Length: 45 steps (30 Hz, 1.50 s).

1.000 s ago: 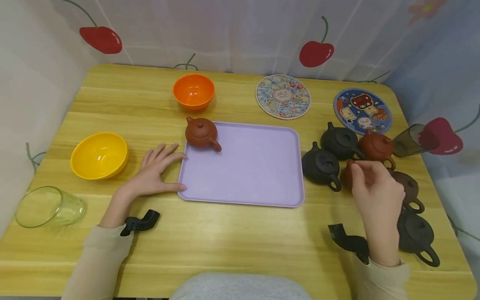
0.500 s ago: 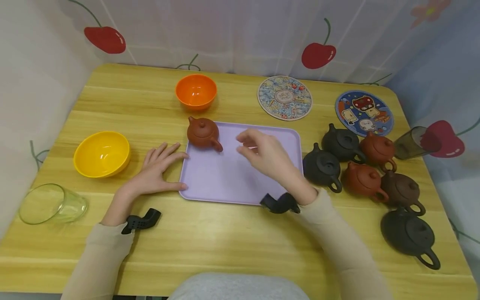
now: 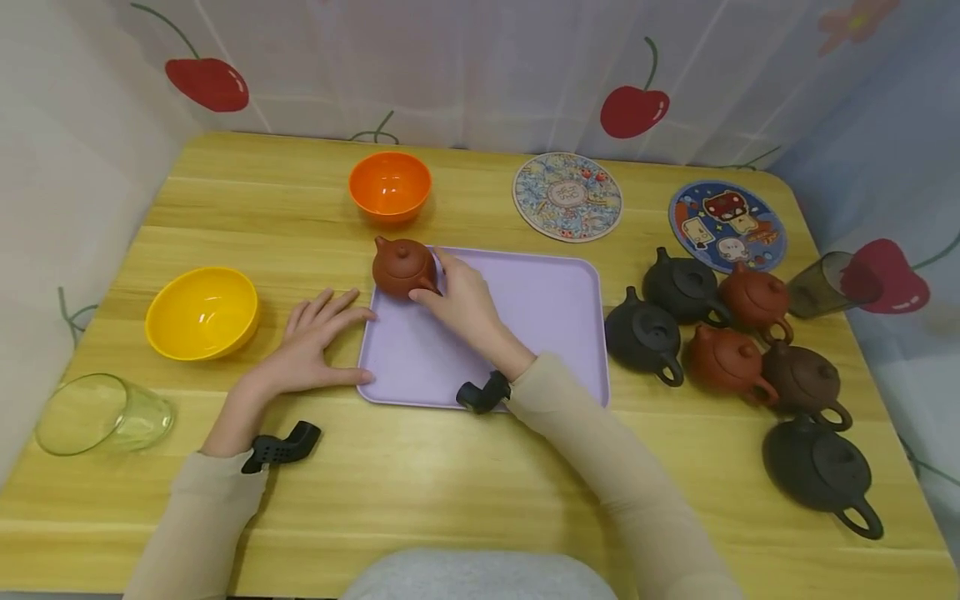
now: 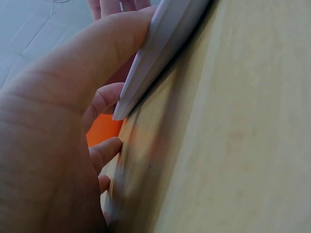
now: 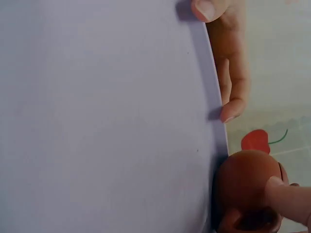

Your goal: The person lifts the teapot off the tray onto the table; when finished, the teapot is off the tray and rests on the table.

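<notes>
A lilac tray [image 3: 525, 333] lies mid-table with a reddish-brown teapot [image 3: 402, 265] on its far left corner. My right hand [image 3: 468, 304] reaches across the tray and grips this teapot at its handle side, thumb in front and fingers behind. In the right wrist view a fingertip [image 5: 274, 184] presses the teapot's body. My left hand [image 3: 303, 350] lies spread at the tray's left edge, thumb and forefinger touching the rim, other fingers on the table. Seen from the left wrist, the thumb [image 4: 116, 34] bears on the tray's side.
At right several teapots cluster: black [image 3: 642, 333], reddish-brown [image 3: 723, 358], dark brown [image 3: 801, 375] and a larger black one [image 3: 816, 462]. A grey glass [image 3: 821, 286] lies beyond. Left are a yellow bowl [image 3: 202, 315] and green glass [image 3: 142, 417]; behind, an orange bowl [image 3: 390, 187] and two round mats [image 3: 567, 197].
My right hand has let go of a reddish-brown teapot in the right cluster, crossed leftward over the tray and taken hold of the teapot at its corner. The left hand stays put.
</notes>
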Tool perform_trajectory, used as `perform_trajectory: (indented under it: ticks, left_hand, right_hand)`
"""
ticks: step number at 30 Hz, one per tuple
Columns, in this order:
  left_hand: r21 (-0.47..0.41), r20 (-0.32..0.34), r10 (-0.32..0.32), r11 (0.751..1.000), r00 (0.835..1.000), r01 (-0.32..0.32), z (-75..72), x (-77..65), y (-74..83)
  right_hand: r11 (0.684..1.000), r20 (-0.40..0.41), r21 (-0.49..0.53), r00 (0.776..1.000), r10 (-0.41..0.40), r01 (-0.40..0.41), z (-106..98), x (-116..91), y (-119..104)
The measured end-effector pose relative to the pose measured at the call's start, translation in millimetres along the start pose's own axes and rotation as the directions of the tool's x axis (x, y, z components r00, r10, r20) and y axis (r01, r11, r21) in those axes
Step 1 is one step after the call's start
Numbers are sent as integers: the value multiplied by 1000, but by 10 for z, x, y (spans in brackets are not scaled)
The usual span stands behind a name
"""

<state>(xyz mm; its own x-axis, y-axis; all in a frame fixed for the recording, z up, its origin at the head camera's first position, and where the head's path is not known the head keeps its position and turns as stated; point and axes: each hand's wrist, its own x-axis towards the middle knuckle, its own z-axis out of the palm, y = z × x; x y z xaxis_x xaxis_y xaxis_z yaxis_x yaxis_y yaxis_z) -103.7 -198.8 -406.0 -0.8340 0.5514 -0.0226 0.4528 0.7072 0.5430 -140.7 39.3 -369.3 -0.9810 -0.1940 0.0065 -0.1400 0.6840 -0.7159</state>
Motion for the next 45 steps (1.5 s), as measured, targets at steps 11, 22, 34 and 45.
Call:
perform_trajectory:
  ticks: [11,22,34,45]
  left_hand:
    - [-10,-8,10,1000,1000,-10,30,28,0]
    - [3,10,4,1000,1000,-4,-6,49,-2]
    - [-10,6,2,1000,1000,-2,-10,46,9]
    - [-26,2,1,1000,1000,0,7,-6,3]
  right_hand:
    - [1000,-74,6,997,-5,5,24,3,56]
    - [994,-157,110,987,27,-10,-12,-18,208]
    - [994,-280,5,954,-107,113,-380,-265,257]
    - [964,-557,-42,795,-240,262,-1134,-1226,494]
